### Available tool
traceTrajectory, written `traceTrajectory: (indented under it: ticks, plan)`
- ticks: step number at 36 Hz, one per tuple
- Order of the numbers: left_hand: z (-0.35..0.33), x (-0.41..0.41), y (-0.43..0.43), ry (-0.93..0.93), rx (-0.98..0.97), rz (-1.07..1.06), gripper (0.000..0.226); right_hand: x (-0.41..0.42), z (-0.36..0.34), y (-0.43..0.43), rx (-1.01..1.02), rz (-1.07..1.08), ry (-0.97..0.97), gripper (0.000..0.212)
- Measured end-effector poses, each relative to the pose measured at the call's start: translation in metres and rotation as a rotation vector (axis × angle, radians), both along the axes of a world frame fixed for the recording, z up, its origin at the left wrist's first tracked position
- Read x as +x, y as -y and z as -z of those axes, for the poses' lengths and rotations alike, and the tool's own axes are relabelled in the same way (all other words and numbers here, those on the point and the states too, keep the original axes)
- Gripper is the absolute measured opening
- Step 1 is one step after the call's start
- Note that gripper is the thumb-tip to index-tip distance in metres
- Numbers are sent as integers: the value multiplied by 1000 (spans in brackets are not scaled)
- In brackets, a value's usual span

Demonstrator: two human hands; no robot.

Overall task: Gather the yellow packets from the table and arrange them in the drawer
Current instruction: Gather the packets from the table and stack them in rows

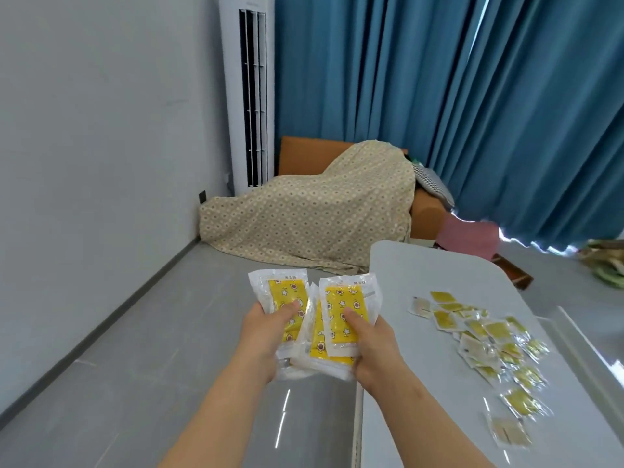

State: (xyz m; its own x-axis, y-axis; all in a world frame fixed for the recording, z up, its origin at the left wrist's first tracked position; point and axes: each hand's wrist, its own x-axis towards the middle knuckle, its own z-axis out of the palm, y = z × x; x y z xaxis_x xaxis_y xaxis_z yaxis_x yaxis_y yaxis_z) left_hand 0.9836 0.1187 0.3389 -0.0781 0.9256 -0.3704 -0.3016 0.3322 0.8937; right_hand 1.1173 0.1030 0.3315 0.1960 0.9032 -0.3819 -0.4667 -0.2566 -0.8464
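I hold a fanned bundle of yellow packets (341, 309) in clear wrappers with both hands, out over the floor just left of the table's edge. My left hand (266, 336) grips the left packets, thumb across a yellow face. My right hand (369, 346) grips the right packets, thumb on the front one. Several more small yellow packets (486, 342) lie scattered on the grey table (422, 275) to my right. No drawer shows in this view.
A sofa draped in a patterned cloth (310, 217) stands ahead against the blue curtains (439, 96). A tall white air conditioner (248, 96) is in the corner. Grey floor (135, 349) runs along the wall on my left. A pink cloth (469, 238) lies beyond the table.
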Motion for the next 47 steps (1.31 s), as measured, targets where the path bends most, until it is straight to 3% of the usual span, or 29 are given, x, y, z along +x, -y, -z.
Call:
traceTrajectory:
  ticks: [11, 20, 33, 47]
  plan:
    - [-17, 133, -69, -10, -17, 145, 18, 134, -7, -56, 15, 105, -36, 9]
    - [-5, 258, -70, -56, 21, 37, 17, 265, 0, -70, 83, -13, -25, 13]
    - [19, 420, 37, -87, -9, -194, 15, 427, 10, 10, 3, -231, 20, 17]
    - [60, 542, 189, -77, -114, -244, 14, 546, 61, 150, -142, -318, 56, 23]
